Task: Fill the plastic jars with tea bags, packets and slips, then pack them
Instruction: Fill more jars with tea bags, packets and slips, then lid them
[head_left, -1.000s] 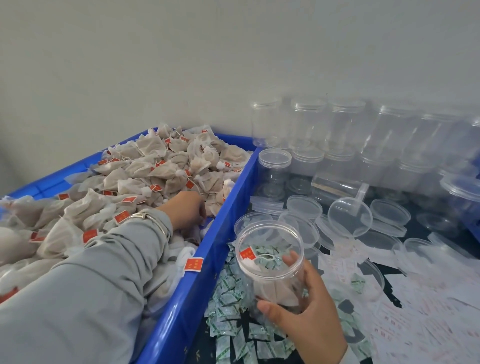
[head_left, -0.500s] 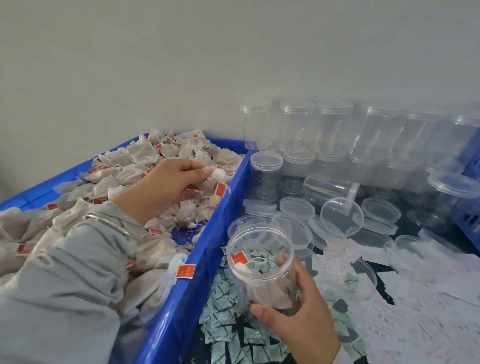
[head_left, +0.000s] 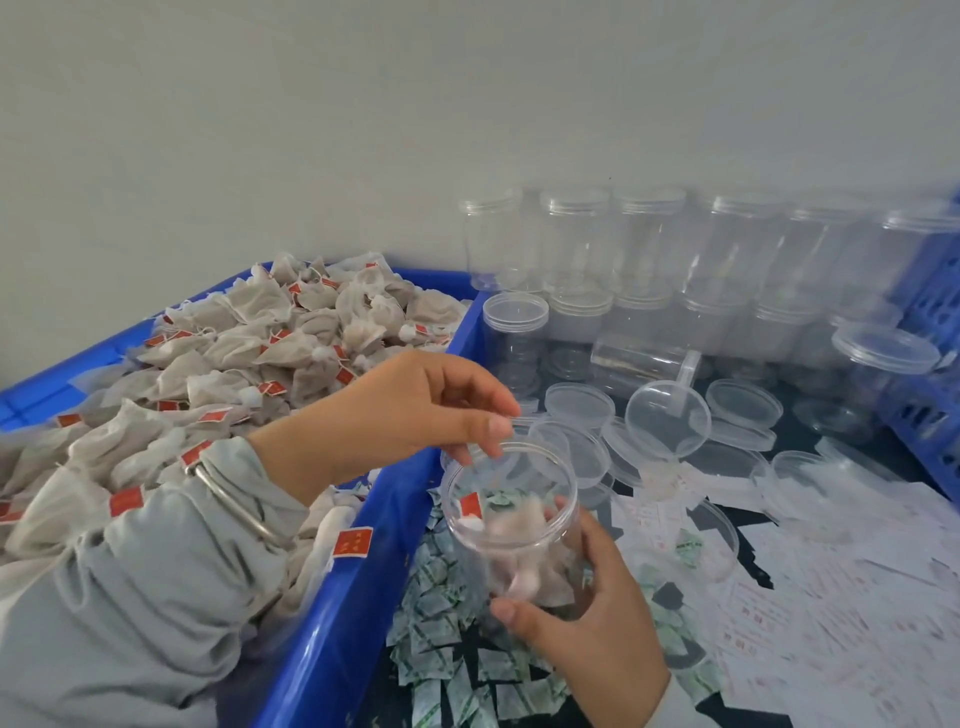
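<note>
My right hand (head_left: 589, 623) grips a clear plastic jar (head_left: 511, 525) from below, its open mouth tilted toward me. Inside it lie tea bags with a red tag, one of them blurred in motion. My left hand (head_left: 405, 415) hovers over the jar's rim with fingers relaxed and pointing down, holding nothing. To the left, a blue crate (head_left: 363, 587) is heaped with tea bags (head_left: 249, 343) bearing red tags. Green-and-white packets (head_left: 441, 639) lie under the jar, and white printed slips (head_left: 831, 597) spread to the right.
Rows of stacked clear jars (head_left: 649, 249) stand against the wall at the back. Loose lids (head_left: 667, 418) and open jars lie in front of them. A second blue crate (head_left: 930, 410) stands at the right edge.
My left hand lifted a tea bag out of the crate, carried it right over the jar and let it go; the bag now lies in the jar. The right hand kept holding the jar.
</note>
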